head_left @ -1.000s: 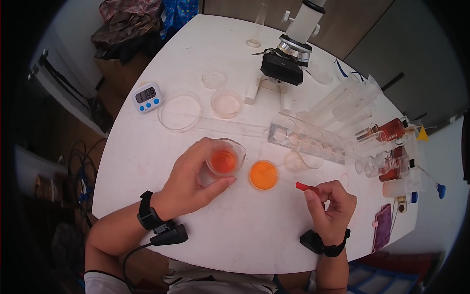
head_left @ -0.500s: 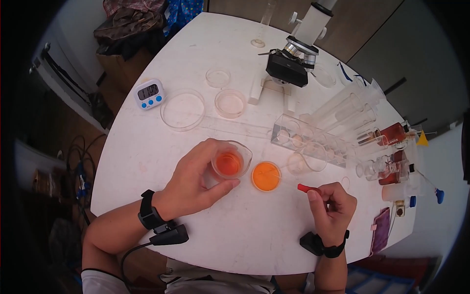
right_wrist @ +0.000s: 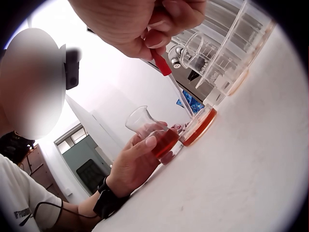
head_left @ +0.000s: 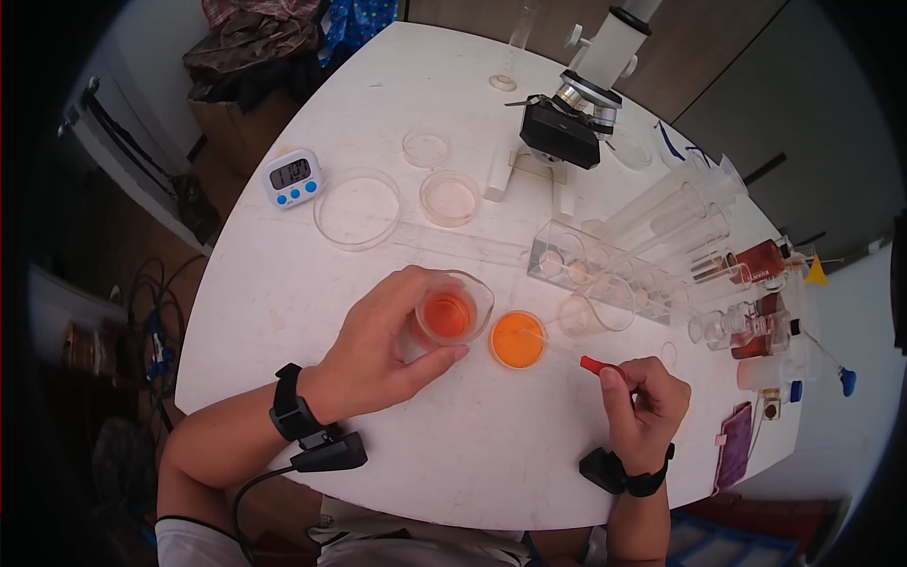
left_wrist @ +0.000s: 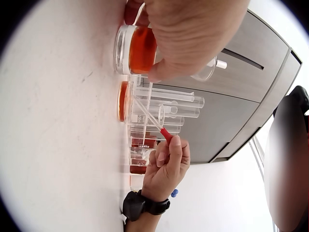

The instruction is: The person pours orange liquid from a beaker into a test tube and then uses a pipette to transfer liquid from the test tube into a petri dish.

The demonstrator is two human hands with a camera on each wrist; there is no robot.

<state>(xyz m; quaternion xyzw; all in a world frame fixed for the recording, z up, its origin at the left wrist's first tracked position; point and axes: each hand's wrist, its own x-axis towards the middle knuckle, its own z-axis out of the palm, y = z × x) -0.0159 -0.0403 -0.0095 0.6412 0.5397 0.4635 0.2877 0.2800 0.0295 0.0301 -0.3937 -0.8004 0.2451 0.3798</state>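
Observation:
My left hand (head_left: 373, 350) grips a small glass beaker (head_left: 448, 316) of red-orange liquid, thumb on the near side and fingers around the far side. In the right wrist view the beaker (right_wrist: 163, 140) stands on the table, narrowing toward a flared lip. Beside it lies a shallow petri dish (head_left: 518, 350) of bright orange liquid. My right hand (head_left: 648, 402) pinches the red rubber bulb of a glass dropper (head_left: 590, 365) between thumb and fingers. In the left wrist view the slanting dropper (left_wrist: 166, 134) reaches toward the dish, its tip end overlapping the dish there.
Behind the dish stand a clear test tube rack (head_left: 595, 274) and an empty-looking glass beaker (head_left: 605, 304). A microscope (head_left: 572, 113) is farther back. Clear petri dishes (head_left: 357, 210) and a timer (head_left: 293, 178) are at the left, reddish-brown bottles (head_left: 759, 263) at the right.
The head view has shifted slightly, so the table things sit a little farther right in it. Both hands keep their holds on the beaker and dropper, with hardly any movement.

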